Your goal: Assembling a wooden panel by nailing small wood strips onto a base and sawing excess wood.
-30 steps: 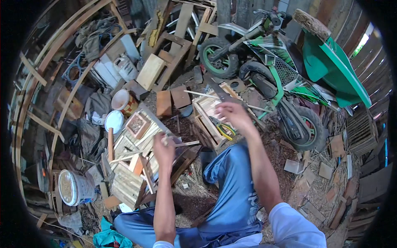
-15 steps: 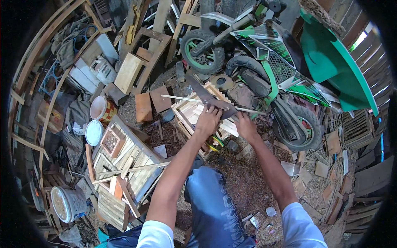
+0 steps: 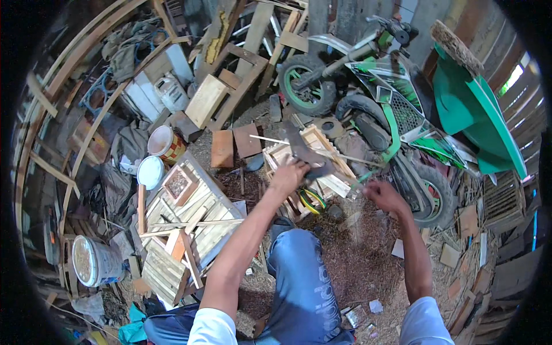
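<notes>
My left hand [image 3: 289, 177] is closed over the wide near end of a dark, tapered, blade-like piece [image 3: 300, 148], which lies across an open wooden box [image 3: 336, 156]. Beneath the dark piece a thin wooden strip [image 3: 351, 157] runs crosswise over the box. To the right of the box, apart from the dark piece, my right hand [image 3: 386, 197] has its fingers bent together; its fingertips are blurred, and whatever they may hold cannot be made out. A tool with yellow-green and black handles, like pliers [image 3: 313, 201], rests at the box's near side, just below my left hand.
A slatted wooden workpiece [image 3: 164, 230] with loose strips and a small square frame [image 3: 180, 185] stands at left. Buckets [image 3: 95, 261] are beyond it. A green and black motorbike [image 3: 397, 115] and a green wheelbarrow tray [image 3: 474, 109] stand at far right. Scraps litter the ground.
My right hand has come away from the dark piece and moved right and toward me. My left hand stays on it. The whole view has shifted, so things sit lower and further right.
</notes>
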`<control>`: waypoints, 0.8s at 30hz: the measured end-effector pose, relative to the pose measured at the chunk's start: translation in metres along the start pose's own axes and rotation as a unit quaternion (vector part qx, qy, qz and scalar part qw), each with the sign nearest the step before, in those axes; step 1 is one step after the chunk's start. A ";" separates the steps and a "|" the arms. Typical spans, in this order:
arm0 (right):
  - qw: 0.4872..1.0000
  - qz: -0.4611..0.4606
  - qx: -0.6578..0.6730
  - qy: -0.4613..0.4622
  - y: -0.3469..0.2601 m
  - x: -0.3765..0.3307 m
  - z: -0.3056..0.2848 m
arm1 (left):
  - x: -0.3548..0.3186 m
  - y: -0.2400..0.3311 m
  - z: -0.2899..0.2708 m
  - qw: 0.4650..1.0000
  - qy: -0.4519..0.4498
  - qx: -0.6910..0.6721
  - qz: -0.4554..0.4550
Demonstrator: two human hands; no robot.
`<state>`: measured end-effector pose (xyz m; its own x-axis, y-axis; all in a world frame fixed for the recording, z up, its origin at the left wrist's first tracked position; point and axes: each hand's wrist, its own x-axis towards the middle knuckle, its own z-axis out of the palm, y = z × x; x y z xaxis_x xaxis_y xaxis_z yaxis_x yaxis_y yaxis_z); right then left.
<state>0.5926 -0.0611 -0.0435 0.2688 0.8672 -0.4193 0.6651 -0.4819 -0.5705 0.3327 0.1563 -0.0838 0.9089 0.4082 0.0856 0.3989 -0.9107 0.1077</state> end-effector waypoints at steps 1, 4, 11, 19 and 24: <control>1.000 -0.007 -0.005 -0.002 0.003 -0.011 0.008 | 0.001 0.005 0.004 0.997 -0.029 0.068 0.011; 0.997 0.039 0.047 0.043 0.003 -0.042 0.033 | 0.002 0.022 0.009 1.000 -0.010 0.001 -0.010; 0.972 0.121 -0.033 0.200 -0.025 -0.050 0.055 | -0.009 0.027 0.006 0.996 0.034 -0.073 -0.023; 0.953 -0.094 0.190 0.217 -0.161 -0.018 0.053 | -0.041 -0.013 0.060 0.963 -0.006 -0.251 -0.100; 0.787 -0.088 0.610 -0.035 -0.277 -0.032 0.019 | -0.077 -0.009 -0.065 0.907 0.165 -0.362 -0.138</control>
<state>0.3866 0.0421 0.1145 0.1790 0.9458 -0.2711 -0.4879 -0.1540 -0.8592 0.2514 0.1374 -0.0267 0.6538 0.7192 0.2353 0.3119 -0.5394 0.7822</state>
